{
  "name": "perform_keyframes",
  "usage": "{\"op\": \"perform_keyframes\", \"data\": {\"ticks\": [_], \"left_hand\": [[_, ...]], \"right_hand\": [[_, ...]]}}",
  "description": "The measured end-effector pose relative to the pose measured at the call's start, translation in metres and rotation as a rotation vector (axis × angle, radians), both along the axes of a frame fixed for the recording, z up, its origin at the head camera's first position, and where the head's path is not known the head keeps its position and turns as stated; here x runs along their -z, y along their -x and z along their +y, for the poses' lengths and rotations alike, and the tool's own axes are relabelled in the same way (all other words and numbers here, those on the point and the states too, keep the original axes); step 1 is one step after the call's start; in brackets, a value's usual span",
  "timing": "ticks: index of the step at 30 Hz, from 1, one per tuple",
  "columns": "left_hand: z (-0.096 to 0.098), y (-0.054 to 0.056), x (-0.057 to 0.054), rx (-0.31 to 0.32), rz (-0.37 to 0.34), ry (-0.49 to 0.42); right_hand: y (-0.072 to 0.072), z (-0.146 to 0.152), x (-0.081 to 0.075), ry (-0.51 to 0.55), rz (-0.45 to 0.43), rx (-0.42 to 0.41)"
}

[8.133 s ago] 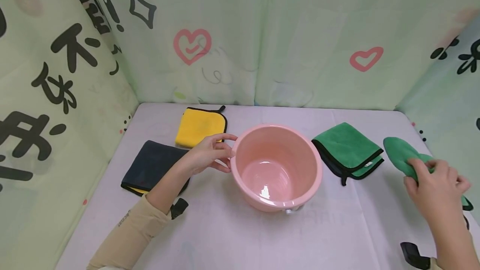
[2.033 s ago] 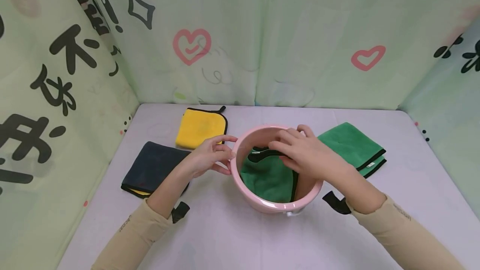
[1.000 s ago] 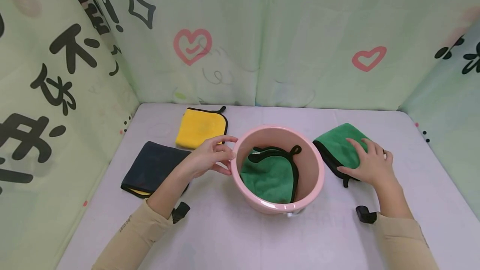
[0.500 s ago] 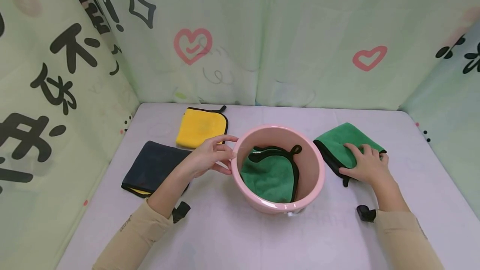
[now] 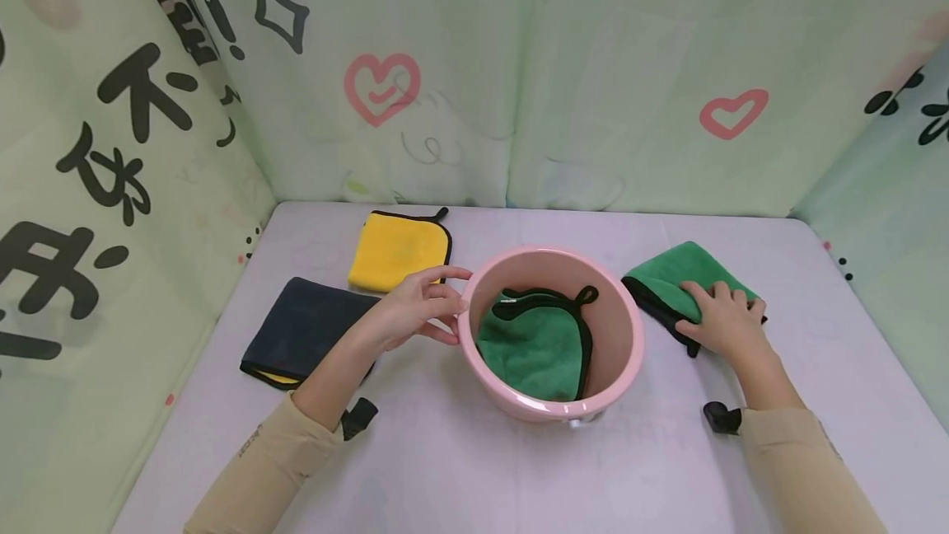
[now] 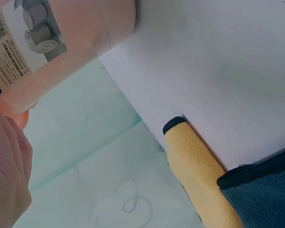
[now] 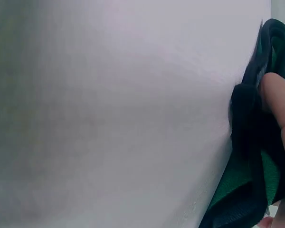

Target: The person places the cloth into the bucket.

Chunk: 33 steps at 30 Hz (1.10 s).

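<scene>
A pink bucket (image 5: 552,406) stands mid-table with a folded green towel (image 5: 530,353), edged in black, inside it. My left hand (image 5: 415,311) touches the bucket's left side, its fingers spread and fingertips right at the rim; in the left wrist view the hand (image 6: 7,166) is beside the labelled bucket wall (image 6: 85,28). To the right of the bucket, my right hand (image 5: 730,324) grips the front edge of a second green towel (image 5: 685,262), which bunches up between thumb and fingers. The right wrist view shows the thumb (image 7: 278,102) pressed against the towel's black border (image 7: 247,118).
A folded yellow towel (image 5: 400,250) lies at the back left of the table (image 5: 445,476). In front of it is a dark navy towel (image 5: 296,328) with a yellow edge, partly behind the left forearm. Printed fabric curtains (image 5: 608,89) enclose the back and sides.
My right hand put a green towel from the far right into the bucket and let go. It then moved right to the second green towel and took hold. The left hand has stayed at the bucket.
</scene>
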<state>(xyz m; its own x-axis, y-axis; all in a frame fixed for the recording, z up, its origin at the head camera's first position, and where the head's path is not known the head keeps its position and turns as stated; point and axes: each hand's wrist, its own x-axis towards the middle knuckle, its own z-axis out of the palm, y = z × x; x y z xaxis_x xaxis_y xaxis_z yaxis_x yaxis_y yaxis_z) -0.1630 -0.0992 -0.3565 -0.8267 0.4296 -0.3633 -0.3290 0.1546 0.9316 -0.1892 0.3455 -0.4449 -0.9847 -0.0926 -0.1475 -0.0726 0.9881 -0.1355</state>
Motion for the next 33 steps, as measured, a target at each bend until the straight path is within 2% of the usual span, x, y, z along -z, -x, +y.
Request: {"op": "perform_keyframes", "data": {"ticks": [12,22,28,33], "left_hand": [[0.000,0.002,0.003,-0.011,-0.018,0.002],[0.000,0.002,0.002,-0.005,-0.008,0.012],[0.000,0.002,0.003,0.001,0.006,0.012],[-0.001,0.001,0.002,0.001,0.008,0.009]], "right_hand": [[0.000,-0.003,0.001,-0.052,0.049,-0.003],[-0.001,-0.003,0.002,-0.028,0.229,0.006],[-0.003,-0.007,-0.007,0.026,0.376,0.025],[-0.002,-0.013,-0.021,0.046,0.438,0.030]]}}
